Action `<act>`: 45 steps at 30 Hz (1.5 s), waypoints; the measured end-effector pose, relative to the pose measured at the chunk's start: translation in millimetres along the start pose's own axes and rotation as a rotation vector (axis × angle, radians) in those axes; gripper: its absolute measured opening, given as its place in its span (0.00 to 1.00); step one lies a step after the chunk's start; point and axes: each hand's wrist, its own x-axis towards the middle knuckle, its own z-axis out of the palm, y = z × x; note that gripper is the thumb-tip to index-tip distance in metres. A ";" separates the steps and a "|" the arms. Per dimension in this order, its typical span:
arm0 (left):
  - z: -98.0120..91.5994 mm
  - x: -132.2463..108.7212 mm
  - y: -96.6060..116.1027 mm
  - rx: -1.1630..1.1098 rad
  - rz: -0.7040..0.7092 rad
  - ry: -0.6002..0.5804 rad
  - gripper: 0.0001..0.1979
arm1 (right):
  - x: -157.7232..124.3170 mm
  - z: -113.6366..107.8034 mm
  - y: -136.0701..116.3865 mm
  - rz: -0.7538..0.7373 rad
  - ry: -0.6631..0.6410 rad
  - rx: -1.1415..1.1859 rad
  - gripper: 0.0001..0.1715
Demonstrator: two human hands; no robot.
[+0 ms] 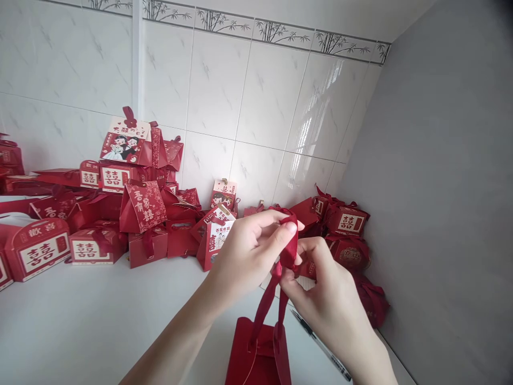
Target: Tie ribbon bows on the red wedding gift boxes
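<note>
A red ribbon (266,305) rises from slots in the top of a red box (258,357) at the bottom centre. My left hand (254,243) pinches the ribbon's upper loop between thumb and fingers. Just to the right and slightly lower, my right hand (320,280) has its thumb and fingertips closed on the ribbon where its strands come together. Both hands are above the box, close to each other. The right fingertips are partly hidden behind the ribbon.
A pen (320,345) lies on the white table (100,321) by my right wrist. Red gift boxes (144,206) are piled along the tiled wall at the left and centre. More red boxes (347,222) stand at the right, against the grey wall.
</note>
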 end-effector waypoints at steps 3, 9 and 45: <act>-0.6 0.3 -0.1 -0.004 0.003 -0.005 0.10 | 1.2 1.7 -1.9 -0.043 -0.009 -0.048 0.07; 0.0 0.6 0.4 -0.069 -0.008 -0.057 0.09 | -0.2 1.1 -3.8 -0.009 -0.005 -0.070 0.09; -2.9 -0.7 2.5 -0.019 0.002 -0.018 0.09 | 8.7 -17.8 -2.5 0.166 -0.102 0.748 0.07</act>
